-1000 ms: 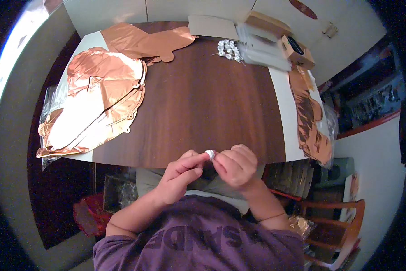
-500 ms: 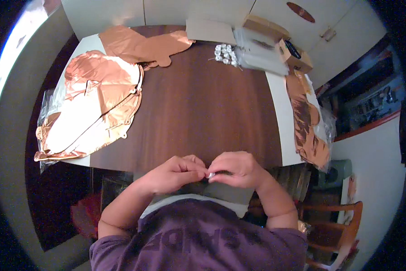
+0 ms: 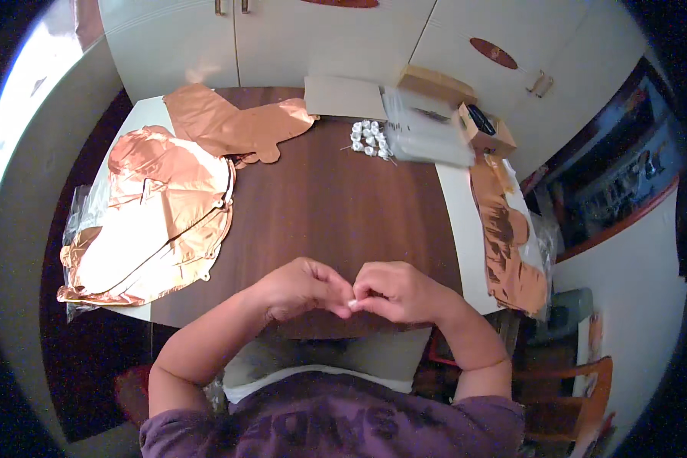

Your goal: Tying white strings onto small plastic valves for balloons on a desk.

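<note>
Above the near edge of the dark table, my left hand (image 3: 301, 290) and my right hand (image 3: 398, 291) meet at the fingertips. Both are closed in a pinch on a small white piece (image 3: 353, 304), mostly covered by the fingers, so its kind does not show. Farther up the table lies a cluster of small white rolls (image 3: 369, 139) with thin loose ends. Left of my hands, a large shiny copper-coloured foil balloon (image 3: 179, 198) is spread out flat. Behind it rests another flat copper foil piece (image 3: 240, 128).
A grey-beige flat board (image 3: 345, 98) and clear plastic bags (image 3: 423, 130) lie along the back. At the back right stands an open cardboard box (image 3: 490, 137) with a dark item inside. Crumpled copper foil (image 3: 507, 244) lies along the right edge. A wooden chair (image 3: 580, 397) stands at the lower right.
The view has tilted upward, so the table sits lower and more of the cabinets shows. My hands stay together on the white piece, with the fingers slightly shifted.
</note>
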Demonstrator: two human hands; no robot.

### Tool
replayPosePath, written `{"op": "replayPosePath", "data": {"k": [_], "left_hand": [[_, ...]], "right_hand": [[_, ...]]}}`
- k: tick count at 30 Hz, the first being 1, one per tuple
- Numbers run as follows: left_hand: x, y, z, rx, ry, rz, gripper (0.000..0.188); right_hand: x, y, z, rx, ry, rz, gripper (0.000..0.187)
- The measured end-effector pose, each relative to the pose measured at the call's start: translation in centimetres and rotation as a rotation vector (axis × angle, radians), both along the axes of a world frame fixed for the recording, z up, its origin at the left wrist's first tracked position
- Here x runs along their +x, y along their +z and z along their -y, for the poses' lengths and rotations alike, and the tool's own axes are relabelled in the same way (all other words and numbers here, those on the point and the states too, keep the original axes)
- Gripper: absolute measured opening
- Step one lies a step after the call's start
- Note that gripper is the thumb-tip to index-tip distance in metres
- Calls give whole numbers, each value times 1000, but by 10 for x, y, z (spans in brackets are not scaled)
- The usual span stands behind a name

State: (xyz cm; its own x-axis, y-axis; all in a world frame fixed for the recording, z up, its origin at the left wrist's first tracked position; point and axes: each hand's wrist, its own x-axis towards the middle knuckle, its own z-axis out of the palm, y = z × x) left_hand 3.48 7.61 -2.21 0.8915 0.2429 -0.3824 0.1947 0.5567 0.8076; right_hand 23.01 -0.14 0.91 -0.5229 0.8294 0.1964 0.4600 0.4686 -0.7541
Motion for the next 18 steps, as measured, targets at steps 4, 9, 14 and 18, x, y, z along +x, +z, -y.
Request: {"op": "replayPosePath", "data": {"k": [4, 9, 14, 18], "left_hand": [[-1, 2, -7, 3, 278, 25, 29], [-9, 2, 7, 302, 267, 27, 36], [-18, -13, 28, 491, 259, 23, 28], [-30, -12, 34, 588, 283, 33, 24]], "right_hand": [[29, -26, -43, 322, -387, 74, 11], [68, -62, -128, 642, -708, 80, 14], [79, -82, -180, 886, -571, 391, 12], [81, -83, -186, 785, -502, 536, 8]]}}
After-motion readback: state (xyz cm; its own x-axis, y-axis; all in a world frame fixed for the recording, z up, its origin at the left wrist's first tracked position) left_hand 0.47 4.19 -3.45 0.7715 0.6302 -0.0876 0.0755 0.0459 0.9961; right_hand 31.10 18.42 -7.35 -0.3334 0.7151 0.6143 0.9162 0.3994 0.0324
